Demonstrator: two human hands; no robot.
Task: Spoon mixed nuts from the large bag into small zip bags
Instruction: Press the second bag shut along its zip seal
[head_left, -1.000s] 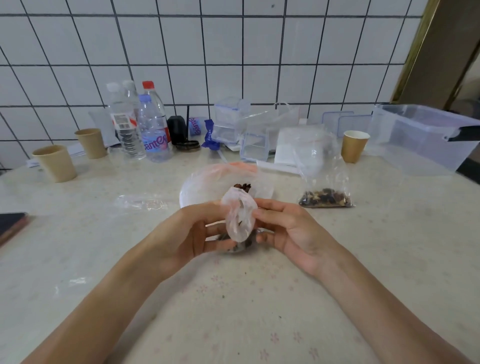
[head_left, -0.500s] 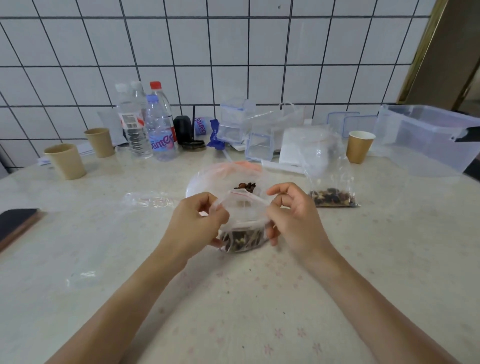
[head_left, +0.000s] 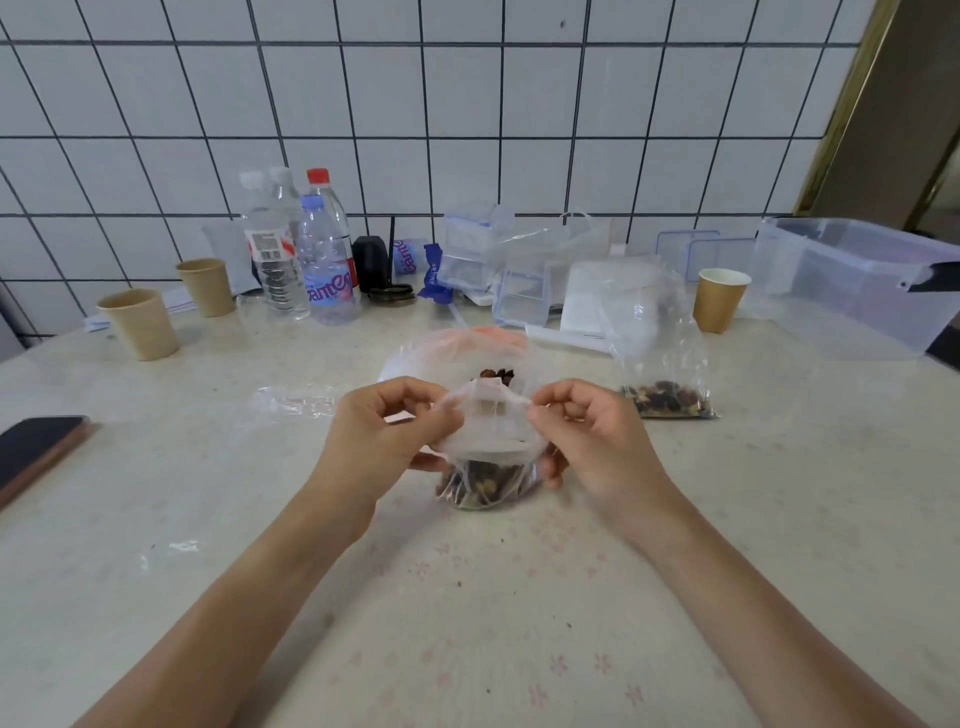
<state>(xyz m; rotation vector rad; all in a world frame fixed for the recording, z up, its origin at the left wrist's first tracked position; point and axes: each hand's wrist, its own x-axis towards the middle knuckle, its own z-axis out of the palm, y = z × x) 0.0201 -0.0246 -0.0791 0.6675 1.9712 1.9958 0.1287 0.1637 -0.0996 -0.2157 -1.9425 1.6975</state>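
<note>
A small clear zip bag (head_left: 488, 441) with mixed nuts in its bottom stands on the table in front of me. My left hand (head_left: 384, 436) pinches the left end of its top edge and my right hand (head_left: 587, 441) pinches the right end. Just behind it lies the large plastic bag (head_left: 447, 353) with an orange tint, a few dark nuts showing at its mouth. A second zip bag (head_left: 662, 374) with nuts in the bottom stands to the right. No spoon shows.
Empty clear bags (head_left: 293, 402) lie left of my hands. Paper cups (head_left: 140, 322), water bottles (head_left: 324, 260), small clear boxes (head_left: 478, 254) and a big clear tub (head_left: 857, 291) line the tiled wall. A phone (head_left: 36, 452) lies at the left edge.
The small bag went from held up open between both hands to standing on the table, and my fingers shifted to pinch both ends of its top edge.
</note>
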